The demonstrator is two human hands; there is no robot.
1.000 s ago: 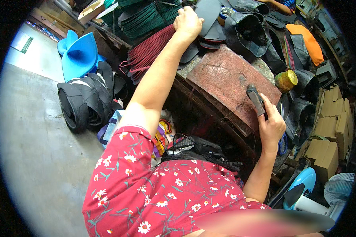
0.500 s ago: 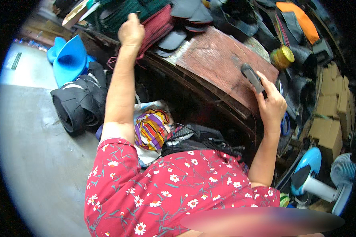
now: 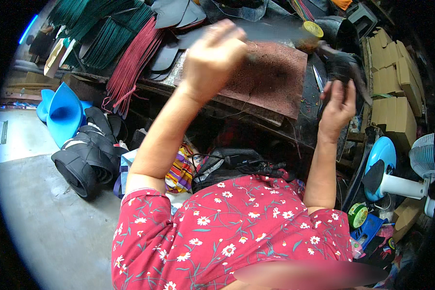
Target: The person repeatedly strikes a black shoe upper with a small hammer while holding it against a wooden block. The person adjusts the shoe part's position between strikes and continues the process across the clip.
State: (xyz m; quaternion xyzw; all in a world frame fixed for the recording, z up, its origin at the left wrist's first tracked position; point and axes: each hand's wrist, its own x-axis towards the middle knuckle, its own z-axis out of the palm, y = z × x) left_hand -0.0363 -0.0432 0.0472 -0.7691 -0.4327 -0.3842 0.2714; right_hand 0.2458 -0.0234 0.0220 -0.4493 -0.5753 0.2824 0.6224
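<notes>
My left hand (image 3: 214,60) is raised over the worktable, smeared by motion, its fingers closed. A dark grey flat piece (image 3: 278,30), also blurred, stretches rightward from it and seems held there. Below lies a reddish-brown board (image 3: 280,72) with a worn, dark-stained surface. To the board's right, my right hand (image 3: 338,108) has its fingers bent around something dark; what it grips is hard to make out. A black blurred bundle (image 3: 340,65) is just beyond those fingertips. Scissors-like metal blades (image 3: 317,77) lie between the board and my right hand.
Bundles of dark green cords (image 3: 108,41) and red cords (image 3: 133,60) lie at the table's left, beside grey sole-shaped pieces (image 3: 164,59). A yellow-topped jar (image 3: 313,30) stands at the back. Cardboard boxes (image 3: 396,118) and a fan (image 3: 423,154) are at right; black rolls (image 3: 84,162) at left.
My left hand has moved right from the cord bundles to above the board, with a dark flat piece at it. My right hand has moved off the board; the grey block-like tool no longer shows clearly.
</notes>
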